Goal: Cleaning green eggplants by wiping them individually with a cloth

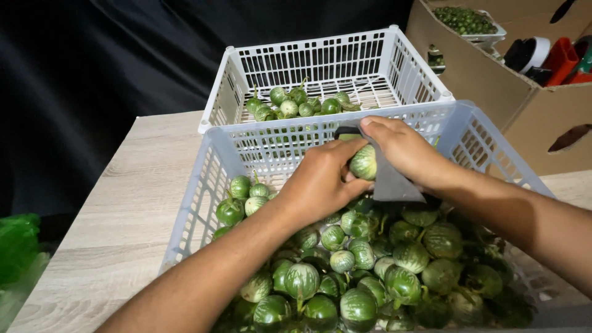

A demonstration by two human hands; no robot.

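A small round green eggplant with pale stripes sits between the two hands, raised above the heap in the near basket and close to that basket's far wall. The left hand is curled around it from the left, the thumb and fingers closed against its near-left side. The right hand comes in from the right with its fingers bent over the top of the eggplant; it also has a dark grey cloth pinched under the palm, and the cloth hangs down just right of the eggplant. Below the hands, the near basket, a pale blue-white slatted plastic crate, is heaped with many more round striped green eggplants, most with short stems, filling it from the middle to the near edge and the right side. Just behind it, touching or almost touching its far wall, stands a second white slatted basket that holds only a small cluster of eggplants along its near side. Both baskets rest on a light wood-grain desk. To the far right stands a brown cardboard box with a tray of small green items and some red and white objects on top. At the near left edge lies a green plastic bag, and a dark cloth backdrop hangs behind the desk.
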